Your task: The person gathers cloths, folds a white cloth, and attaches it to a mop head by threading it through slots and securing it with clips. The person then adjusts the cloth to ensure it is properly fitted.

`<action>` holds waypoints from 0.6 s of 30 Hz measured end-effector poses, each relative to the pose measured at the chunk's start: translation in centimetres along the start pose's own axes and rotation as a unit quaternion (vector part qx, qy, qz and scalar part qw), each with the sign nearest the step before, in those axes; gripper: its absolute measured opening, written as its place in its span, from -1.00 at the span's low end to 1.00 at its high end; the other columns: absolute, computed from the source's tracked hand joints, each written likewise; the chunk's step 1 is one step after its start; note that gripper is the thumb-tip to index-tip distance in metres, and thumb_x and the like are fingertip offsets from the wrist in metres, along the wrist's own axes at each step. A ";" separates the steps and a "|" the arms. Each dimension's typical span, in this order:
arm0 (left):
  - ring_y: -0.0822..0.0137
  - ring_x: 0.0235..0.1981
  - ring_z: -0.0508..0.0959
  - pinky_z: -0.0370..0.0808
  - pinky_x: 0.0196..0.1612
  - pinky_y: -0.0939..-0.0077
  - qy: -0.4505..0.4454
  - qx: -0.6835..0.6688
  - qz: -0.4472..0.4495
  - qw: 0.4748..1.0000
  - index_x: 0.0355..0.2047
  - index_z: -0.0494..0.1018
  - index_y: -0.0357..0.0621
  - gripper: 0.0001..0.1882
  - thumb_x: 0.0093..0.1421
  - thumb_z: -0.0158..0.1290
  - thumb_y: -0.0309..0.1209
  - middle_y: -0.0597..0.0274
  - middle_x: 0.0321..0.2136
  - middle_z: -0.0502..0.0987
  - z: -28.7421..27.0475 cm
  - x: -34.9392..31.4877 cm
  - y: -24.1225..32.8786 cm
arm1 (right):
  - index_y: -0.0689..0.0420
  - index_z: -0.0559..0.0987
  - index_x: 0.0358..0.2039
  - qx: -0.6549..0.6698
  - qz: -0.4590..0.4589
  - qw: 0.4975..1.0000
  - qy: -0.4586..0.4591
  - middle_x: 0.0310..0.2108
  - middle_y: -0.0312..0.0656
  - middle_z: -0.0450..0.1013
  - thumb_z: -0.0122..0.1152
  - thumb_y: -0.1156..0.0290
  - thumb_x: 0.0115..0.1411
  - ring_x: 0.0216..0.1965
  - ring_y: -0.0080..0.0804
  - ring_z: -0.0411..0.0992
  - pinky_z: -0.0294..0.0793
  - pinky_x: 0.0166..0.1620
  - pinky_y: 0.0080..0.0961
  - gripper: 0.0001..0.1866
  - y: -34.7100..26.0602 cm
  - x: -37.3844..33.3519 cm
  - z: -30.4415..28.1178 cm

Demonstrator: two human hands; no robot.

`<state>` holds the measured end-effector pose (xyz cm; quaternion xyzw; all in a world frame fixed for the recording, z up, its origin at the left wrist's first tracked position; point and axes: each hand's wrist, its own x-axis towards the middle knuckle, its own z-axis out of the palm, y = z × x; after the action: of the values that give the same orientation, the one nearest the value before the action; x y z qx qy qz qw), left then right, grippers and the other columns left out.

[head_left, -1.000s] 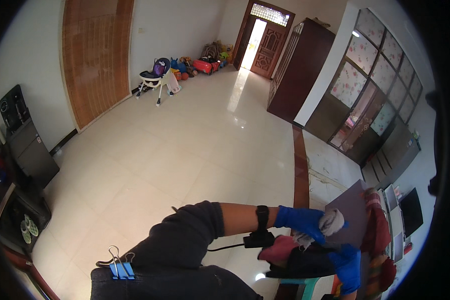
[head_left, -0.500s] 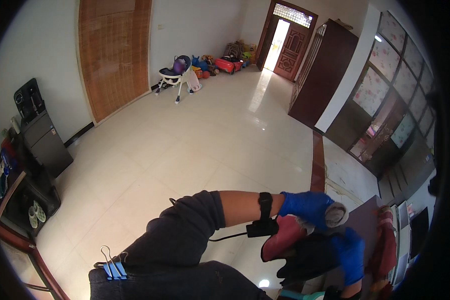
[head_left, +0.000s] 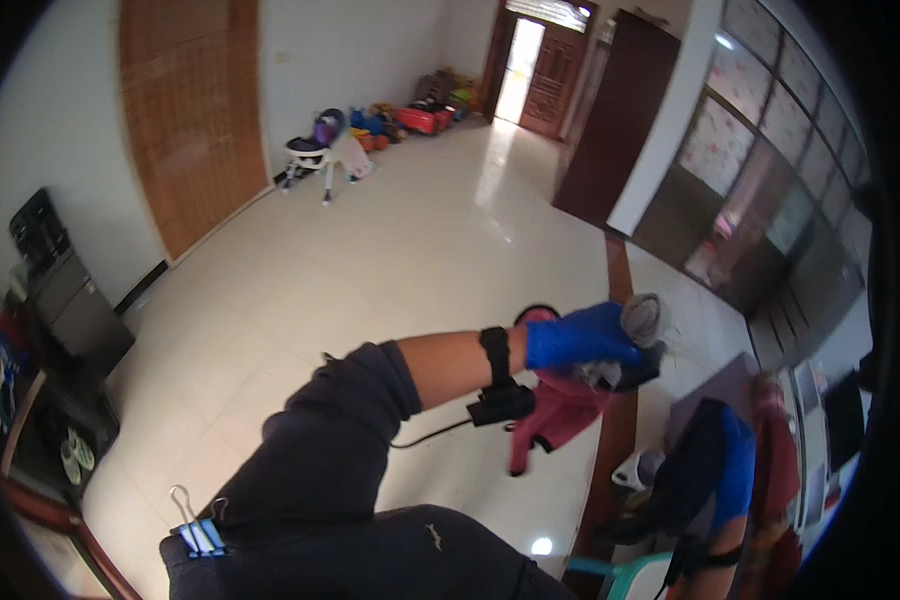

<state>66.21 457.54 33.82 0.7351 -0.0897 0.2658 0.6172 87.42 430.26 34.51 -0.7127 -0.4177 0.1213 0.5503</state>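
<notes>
One blue-gloved left hand (head_left: 582, 342), yours, closed round bunched grey fabric (head_left: 642, 318) | maroon, black-edged cloth (head_left: 567, 415) hanging beneath it | your blue-gloved right hand (head_left: 737, 460) gripping limp black cloth (head_left: 688, 465) near the teal-rimmed seat (head_left: 627, 580)'s far edge | black and maroon apart, neither laid down yet

Two gloved hands are in view: one left hand (head_left: 582, 338) and one right hand (head_left: 734, 456). The black wrist straps (head_left: 494, 356) also number two. Of cloth things at the hands, three can be told apart: one pink garment (head_left: 562, 413), one dark garment (head_left: 692, 462) and one grey roll (head_left: 642, 316). There is one blue clip (head_left: 202, 538), one teal-edged seat (head_left: 642, 576), two pale shoes (head_left: 71, 463), one high chair (head_left: 310, 156), one red toy car (head_left: 422, 121), one brown blind (head_left: 195, 120), one tall cabinet (head_left: 620, 115) and one dark screen (head_left: 845, 420). The other toys (head_left: 367, 124) are too blurred to count.
</notes>
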 end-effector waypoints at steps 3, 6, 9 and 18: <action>0.43 -0.47 0.57 0.52 -0.34 0.55 -0.041 0.062 -0.120 0.990 -0.23 0.53 -0.18 -0.74 0.15 0.19 -0.29 0.22 -0.49 0.58 -0.5 0.5 -1.3 | 0.25 0.61 -0.15 -0.050 0.096 0.994 -0.009 -0.25 -0.29 0.55 0.05 0.30 0.34 -0.27 -0.52 0.48 0.48 -0.09 -0.51 -0.71 0.8 0.3 -1.5; 0.33 -0.17 0.56 0.48 -0.03 0.45 -0.028 0.043 -0.117 0.992 -0.02 0.49 -0.24 -0.50 0.03 0.29 -0.32 0.13 -0.20 0.59 -0.1 0.7 -2.9 | 0.29 0.62 -0.20 -0.022 0.111 0.992 0.064 -0.33 -0.26 0.56 0.13 0.24 0.31 -0.30 -0.60 0.45 0.48 -0.16 -0.57 -0.67 2.1 -2.6 -2.9; 0.35 -0.15 0.55 0.48 -0.02 0.48 -0.045 -0.025 -0.055 0.997 -0.01 0.45 -0.21 -0.52 0.05 0.27 -0.40 0.16 -0.15 0.56 0.7 1.0 -4.0 | 0.29 0.60 -0.14 0.022 0.165 0.981 0.094 -0.22 -0.23 0.56 0.12 0.25 0.32 -0.19 -0.53 0.48 0.47 -0.05 -0.54 -0.66 3.6 -4.1 -4.4; 0.38 -0.59 0.51 0.46 -0.52 0.52 -0.236 -0.171 -0.109 0.950 -0.33 0.51 -0.10 -0.84 0.07 0.20 -0.38 0.17 -0.59 0.51 8.0 4.8 -5.3 | 0.25 0.35 0.22 0.298 0.051 0.953 -0.027 0.13 -0.19 0.37 -0.15 0.21 0.42 0.08 -0.40 0.37 0.34 0.17 -0.47 -0.52 6.4 -3.1 -0.1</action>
<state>74.90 452.01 30.91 0.6656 -0.1964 -0.0035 0.7200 88.50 427.65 28.02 -0.5326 -0.3405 0.2877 0.7195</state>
